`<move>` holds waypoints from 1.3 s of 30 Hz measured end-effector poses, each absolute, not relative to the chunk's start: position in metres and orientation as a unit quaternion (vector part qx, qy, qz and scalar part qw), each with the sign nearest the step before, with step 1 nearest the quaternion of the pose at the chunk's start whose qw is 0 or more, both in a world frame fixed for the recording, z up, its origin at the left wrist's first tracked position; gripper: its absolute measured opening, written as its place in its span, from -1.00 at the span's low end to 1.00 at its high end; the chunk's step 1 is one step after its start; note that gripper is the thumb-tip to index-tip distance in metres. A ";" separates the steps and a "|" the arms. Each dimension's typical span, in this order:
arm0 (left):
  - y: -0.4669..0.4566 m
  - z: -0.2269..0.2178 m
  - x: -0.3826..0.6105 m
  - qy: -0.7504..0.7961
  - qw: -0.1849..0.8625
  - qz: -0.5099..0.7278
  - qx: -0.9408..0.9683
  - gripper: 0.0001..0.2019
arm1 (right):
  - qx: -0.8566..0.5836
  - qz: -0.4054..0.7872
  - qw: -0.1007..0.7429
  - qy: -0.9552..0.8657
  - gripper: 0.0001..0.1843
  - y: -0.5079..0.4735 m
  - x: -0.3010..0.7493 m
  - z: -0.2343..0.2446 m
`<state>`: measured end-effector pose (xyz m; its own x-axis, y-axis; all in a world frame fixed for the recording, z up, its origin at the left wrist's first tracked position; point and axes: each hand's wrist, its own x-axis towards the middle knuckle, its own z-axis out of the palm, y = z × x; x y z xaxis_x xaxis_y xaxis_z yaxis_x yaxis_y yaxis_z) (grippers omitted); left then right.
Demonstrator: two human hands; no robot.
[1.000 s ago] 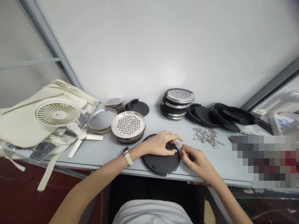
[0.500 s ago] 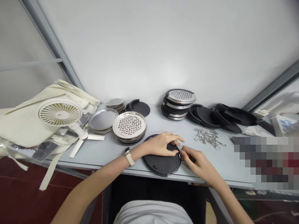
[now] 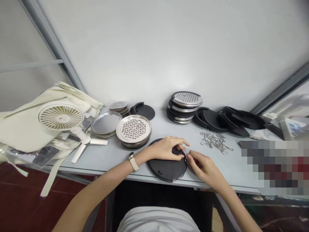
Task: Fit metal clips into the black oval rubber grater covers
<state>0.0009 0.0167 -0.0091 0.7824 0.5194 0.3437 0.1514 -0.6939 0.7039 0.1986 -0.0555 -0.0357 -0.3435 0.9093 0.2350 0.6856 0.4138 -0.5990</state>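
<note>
A black round disc (image 3: pixel 166 169) with a raised rim lies flat near the table's front edge. My left hand (image 3: pixel 166 148), with a watch on its wrist, rests over it and steadies its right side, fingers curled and thumb apart from them. At that right edge my right hand (image 3: pixel 201 166) pinches a small metal wire clip (image 3: pixel 186 159) between thumb and fingers. The clip touches or almost touches the disc; its far end is partly hidden by my fingers. A loose pile of similar wire clips (image 3: pixel 214 141) lies to the right.
Left of the disc stand stacked round metal graters (image 3: pixel 134 129) and plain metal plates (image 3: pixel 106 123). Behind are black-rimmed graters (image 3: pixel 185 98), with black discs (image 3: pixel 214 119) and black rings further right. A white fan (image 3: pixel 61 117) and cream bags (image 3: pixel 26 129) occupy the left end.
Both hands stay almost in place at the disc's right edge. The clip in my right hand has tilted slightly, and its loop shows a little more.
</note>
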 end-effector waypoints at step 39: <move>0.013 -0.005 0.000 0.168 0.237 0.288 0.912 -0.67 | -0.505 0.238 0.251 -0.791 -0.67 -0.053 0.198 -0.033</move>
